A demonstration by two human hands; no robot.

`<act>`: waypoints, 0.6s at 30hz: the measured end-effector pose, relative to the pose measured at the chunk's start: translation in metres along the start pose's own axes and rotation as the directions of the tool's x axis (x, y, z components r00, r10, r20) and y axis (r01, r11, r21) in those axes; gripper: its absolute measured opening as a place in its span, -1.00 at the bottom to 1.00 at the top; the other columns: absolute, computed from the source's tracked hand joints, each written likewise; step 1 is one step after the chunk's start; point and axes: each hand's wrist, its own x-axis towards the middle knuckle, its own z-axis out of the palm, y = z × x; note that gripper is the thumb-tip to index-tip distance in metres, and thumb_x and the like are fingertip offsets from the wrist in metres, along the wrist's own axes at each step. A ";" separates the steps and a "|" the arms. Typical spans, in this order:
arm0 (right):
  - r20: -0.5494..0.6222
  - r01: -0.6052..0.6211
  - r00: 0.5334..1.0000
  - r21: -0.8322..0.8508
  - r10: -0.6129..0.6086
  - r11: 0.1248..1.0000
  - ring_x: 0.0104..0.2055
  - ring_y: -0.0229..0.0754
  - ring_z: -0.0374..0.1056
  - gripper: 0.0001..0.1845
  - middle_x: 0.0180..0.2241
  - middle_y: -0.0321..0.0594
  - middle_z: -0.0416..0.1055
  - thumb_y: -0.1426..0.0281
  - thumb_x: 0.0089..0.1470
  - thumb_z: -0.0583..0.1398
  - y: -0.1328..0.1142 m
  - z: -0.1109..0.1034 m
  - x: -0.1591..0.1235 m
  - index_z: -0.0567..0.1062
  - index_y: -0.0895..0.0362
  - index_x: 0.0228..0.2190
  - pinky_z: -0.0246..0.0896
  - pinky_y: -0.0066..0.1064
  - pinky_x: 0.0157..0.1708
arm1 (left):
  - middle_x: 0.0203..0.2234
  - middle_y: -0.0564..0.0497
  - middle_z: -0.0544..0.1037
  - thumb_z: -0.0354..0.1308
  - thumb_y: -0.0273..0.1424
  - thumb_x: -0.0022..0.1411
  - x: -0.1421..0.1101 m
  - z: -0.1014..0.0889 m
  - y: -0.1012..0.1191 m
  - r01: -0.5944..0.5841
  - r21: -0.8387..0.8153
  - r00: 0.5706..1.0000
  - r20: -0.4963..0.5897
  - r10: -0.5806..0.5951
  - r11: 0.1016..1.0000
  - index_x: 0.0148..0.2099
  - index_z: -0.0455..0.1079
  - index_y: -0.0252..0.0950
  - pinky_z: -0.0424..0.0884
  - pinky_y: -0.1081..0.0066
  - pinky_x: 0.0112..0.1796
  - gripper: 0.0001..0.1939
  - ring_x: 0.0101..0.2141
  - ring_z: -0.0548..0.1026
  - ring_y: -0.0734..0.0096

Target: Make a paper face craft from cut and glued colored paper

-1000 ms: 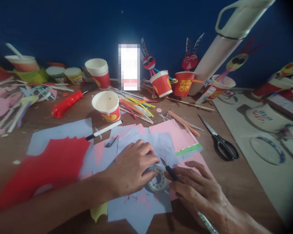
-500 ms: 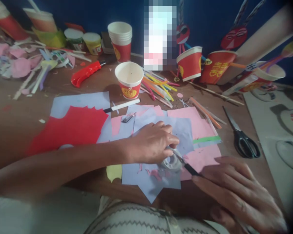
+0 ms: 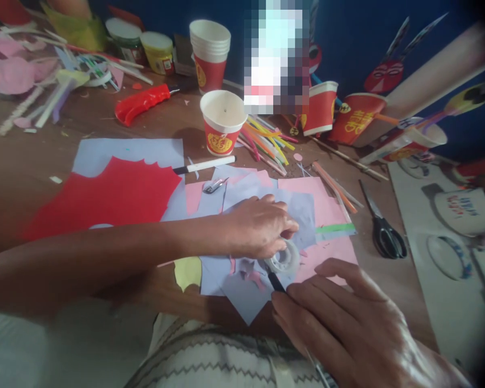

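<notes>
My left hand (image 3: 264, 226) is closed, thumb and fingers bent onto the edge of a roll of clear tape (image 3: 293, 257). The roll lies over stacked pale blue and pink paper (image 3: 327, 194). From the lower right, my right hand (image 3: 347, 318) grips a slim black-handled tool (image 3: 276, 282). Its thin metal tip reaches the near left side of the roll, close to my left thumb; its exact kind cannot be made out. Small pink scraps (image 3: 253, 275) lie left of the tool. A large red paper cutout (image 3: 121, 194) extends beyond my left forearm.
Black-handled scissors (image 3: 388, 237) lie at the right. A paper cup (image 3: 224, 126), coloured strips (image 3: 267, 143) and a white marker (image 3: 210, 164) are beyond the paper. Farther left is a red-handled tool (image 3: 145, 105). Stacked cups (image 3: 210, 59) and decorated cups (image 3: 358, 116) line the back.
The tool's tip has swung from the right side of the tape roll to its near left side, and my right hand has moved left. My left hand stays at the roll. The view has shifted slightly.
</notes>
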 end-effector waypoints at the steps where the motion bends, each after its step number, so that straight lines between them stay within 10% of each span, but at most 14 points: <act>1: 0.008 0.005 1.000 -0.011 -0.005 1.000 -0.52 -0.18 0.41 -0.60 -0.54 -0.20 0.54 0.60 0.32 -0.05 -0.001 0.000 0.002 0.54 0.25 -0.37 0.13 -0.23 -0.28 | -0.33 -0.04 0.47 0.16 -0.43 0.14 0.000 0.001 -0.001 -0.004 0.002 1.000 -0.005 0.004 1.000 -0.29 0.46 -0.22 0.24 0.25 -0.28 -0.93 -0.21 0.35 0.16; 18: 0.057 -0.031 0.998 -0.148 0.040 0.989 -0.53 -0.08 0.24 -0.62 -0.60 -0.14 0.37 0.61 0.14 -0.04 -0.009 0.031 0.023 0.50 0.16 -0.53 0.14 -0.15 -0.29 | -0.31 -0.03 0.49 0.17 -0.36 0.17 0.000 -0.001 0.000 0.006 0.009 1.000 -0.004 -0.006 1.000 -0.32 0.45 -0.18 0.17 0.28 -0.39 -0.95 -0.18 0.36 0.12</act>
